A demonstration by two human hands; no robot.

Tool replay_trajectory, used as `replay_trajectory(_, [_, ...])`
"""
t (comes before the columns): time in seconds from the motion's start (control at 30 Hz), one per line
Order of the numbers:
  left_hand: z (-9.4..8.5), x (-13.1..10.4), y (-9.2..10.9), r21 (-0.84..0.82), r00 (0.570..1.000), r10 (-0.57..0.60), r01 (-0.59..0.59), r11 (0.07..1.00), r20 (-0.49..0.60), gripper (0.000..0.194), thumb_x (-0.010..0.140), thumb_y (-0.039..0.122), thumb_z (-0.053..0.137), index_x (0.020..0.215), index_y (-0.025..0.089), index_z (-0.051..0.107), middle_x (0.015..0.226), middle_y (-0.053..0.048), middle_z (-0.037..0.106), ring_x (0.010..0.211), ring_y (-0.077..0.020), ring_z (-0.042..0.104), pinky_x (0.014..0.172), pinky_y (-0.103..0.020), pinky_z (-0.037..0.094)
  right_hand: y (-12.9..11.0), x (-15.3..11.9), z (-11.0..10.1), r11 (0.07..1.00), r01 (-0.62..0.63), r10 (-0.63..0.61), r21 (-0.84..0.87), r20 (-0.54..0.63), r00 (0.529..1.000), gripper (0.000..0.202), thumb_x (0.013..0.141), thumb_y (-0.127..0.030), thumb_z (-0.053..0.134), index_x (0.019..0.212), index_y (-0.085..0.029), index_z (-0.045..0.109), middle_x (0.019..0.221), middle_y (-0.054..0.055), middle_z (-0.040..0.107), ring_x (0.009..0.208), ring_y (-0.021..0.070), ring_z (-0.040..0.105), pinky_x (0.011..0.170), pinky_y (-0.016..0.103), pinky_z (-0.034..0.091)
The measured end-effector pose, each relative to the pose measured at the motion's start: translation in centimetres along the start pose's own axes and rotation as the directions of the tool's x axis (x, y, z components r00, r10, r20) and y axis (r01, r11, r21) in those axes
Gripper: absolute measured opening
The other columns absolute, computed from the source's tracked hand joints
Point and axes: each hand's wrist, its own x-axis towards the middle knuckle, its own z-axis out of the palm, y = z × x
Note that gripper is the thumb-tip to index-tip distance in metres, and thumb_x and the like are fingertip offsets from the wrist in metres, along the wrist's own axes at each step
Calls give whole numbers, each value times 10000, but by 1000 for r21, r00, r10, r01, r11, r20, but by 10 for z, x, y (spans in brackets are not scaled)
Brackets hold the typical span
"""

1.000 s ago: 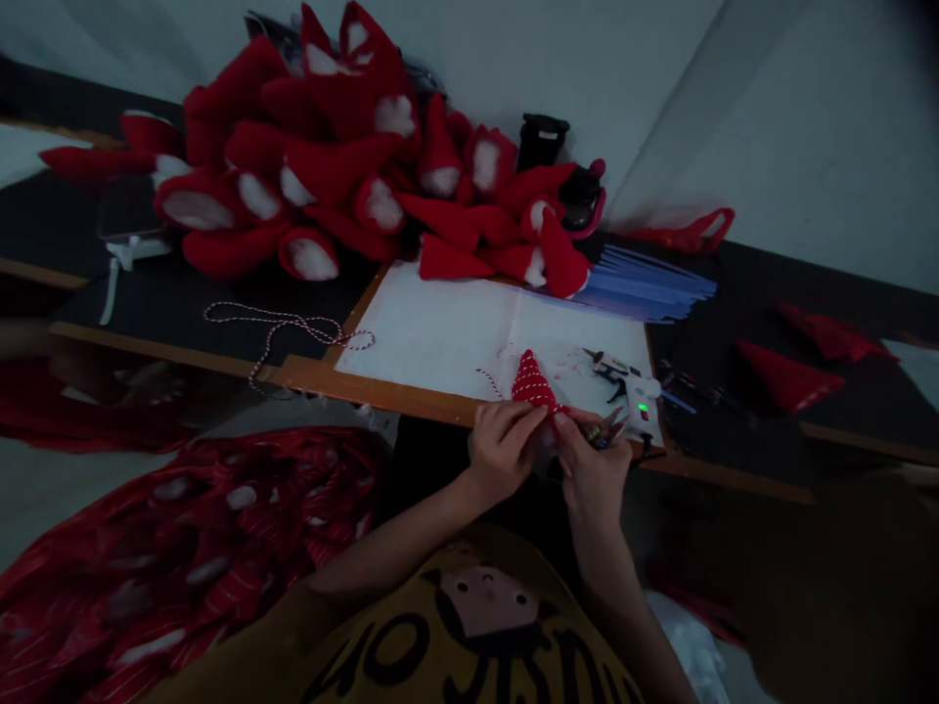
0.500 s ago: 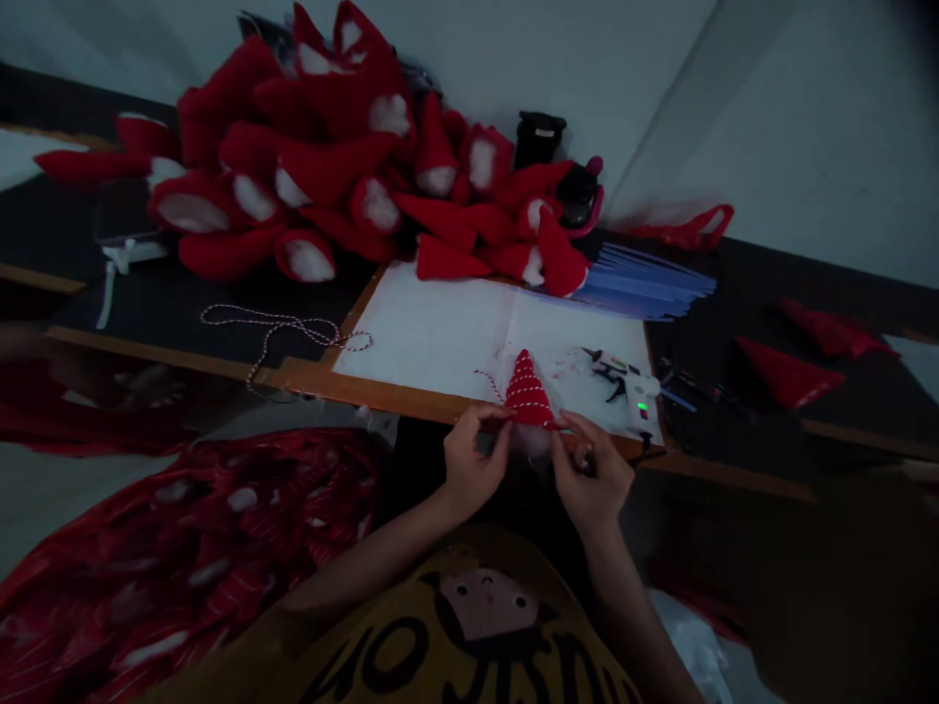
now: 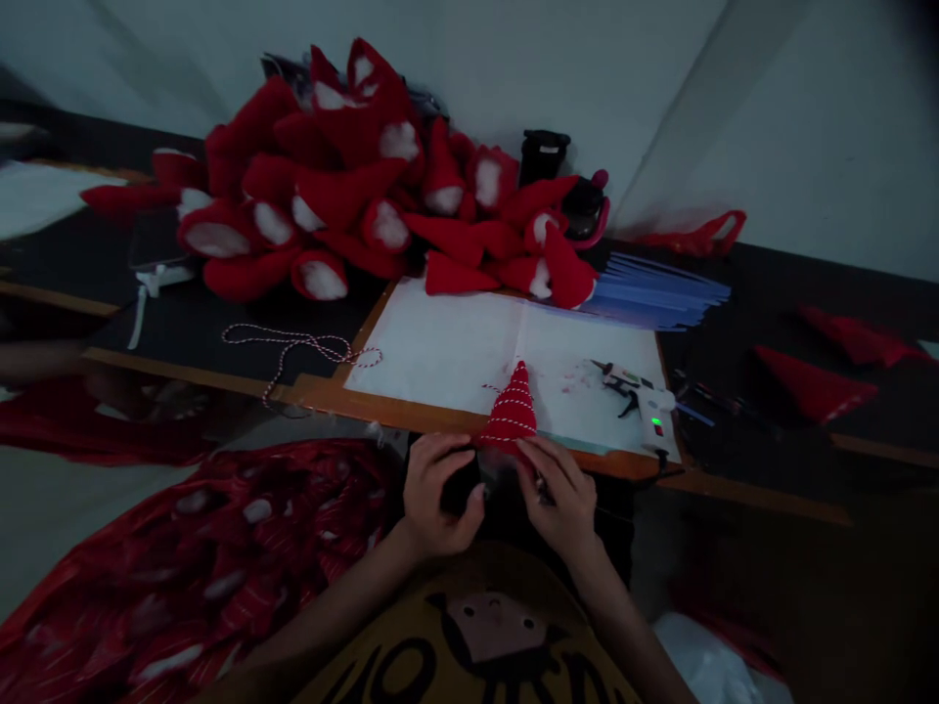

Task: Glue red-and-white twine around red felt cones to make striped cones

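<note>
A small red stuffed cone hat [image 3: 512, 411], wound with red-and-white twisted cord, leans at the front edge of the table with its tip pointing away from me. White stuffing shows faintly at its base. My right hand [image 3: 563, 494] grips the hat's lower right edge between thumb and fingers. At the lower left corner, my left hand [image 3: 436, 494] has its fingertips by the felt, with the thumb spread well away. A short cord end sticks out left of the tip. Right of the hat lies a white glue gun [image 3: 646, 406] with a green light.
Stuffed red cones [image 3: 344, 186] are heaped at the back left. Loose twisted cord [image 3: 293, 339] lies left of the white sheet [image 3: 432, 337]. Blue strips [image 3: 660, 291] and red felt pieces [image 3: 814, 381] are at right. A red plastic bag [image 3: 293, 489] of cord-wound cones stands below, left.
My left thumb has come away from the hat and the hand has opened. The hat has turned, its base shifting left. The view has shifted slightly.
</note>
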Motion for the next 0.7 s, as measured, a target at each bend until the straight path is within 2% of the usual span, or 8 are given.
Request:
replay_trajectory(0.1, [-3,7,-2,300,976,169,-204,932,138,474,761,109,662,1211,243,600,1125,-90,683,1066,-253,593,1033,-479,362,-7,3,7,984,2,-12,178,55,998,592,839,-77,589,1377,-307,503,1231,64,667,1089,199,655,863,317,568])
replay_trajectory(0.13, [-2,10,-4,333,966,192,-242,911,175,450,779,97,645,1198,256,614,1085,-68,708,1062,-246,598,1055,-486,329,-8,4,9,969,-40,29,244,47,998,564,840,-90,596,1357,-303,523,1220,59,674,1087,203,654,882,332,559])
replay_trajectory(0.2, [-1,13,-8,353,959,208,-265,898,191,376,805,88,626,1130,276,648,981,-26,741,1035,-232,612,1077,-498,284,-9,5,11,921,-179,193,347,-6,981,425,855,-127,598,1252,-278,607,1160,55,696,1066,208,656,915,358,534])
replay_trajectory(0.3, [-3,14,-16,381,985,153,-174,908,84,280,793,88,661,999,276,676,891,-3,743,969,-218,628,1052,-495,313,-4,7,11,837,-388,450,385,-82,889,234,886,-188,577,1100,-224,668,1065,66,706,954,202,673,849,344,533])
replay_trajectory(0.37, [-8,13,-21,400,996,90,-89,912,17,249,778,89,677,958,262,673,888,-13,738,949,-220,629,1023,-497,346,1,10,12,811,-462,522,358,-90,848,198,888,-232,584,1062,-194,670,1015,72,703,814,184,676,735,307,535])
replay_trajectory(0.43, [-15,9,-26,417,999,42,-28,909,-23,230,771,89,676,940,244,662,897,-26,735,945,-227,630,1001,-503,366,6,15,12,818,-475,519,323,-60,853,200,885,-267,591,1043,-176,672,995,78,696,775,178,665,688,290,519])
replay_trajectory(0.57, [-29,0,-37,431,998,-16,40,901,-59,195,774,94,655,920,221,633,890,-33,728,933,-227,639,965,-494,398,8,32,13,840,-462,482,284,0,876,203,891,-297,581,1021,-176,680,971,81,705,917,216,656,786,325,505])
replay_trajectory(0.7, [-37,-11,-43,431,997,-40,66,900,-69,176,774,102,652,899,222,620,862,-30,724,905,-221,640,906,-459,436,5,59,24,786,-532,536,314,80,840,310,862,-370,614,1087,-166,677,997,101,730,840,223,674,696,329,522])
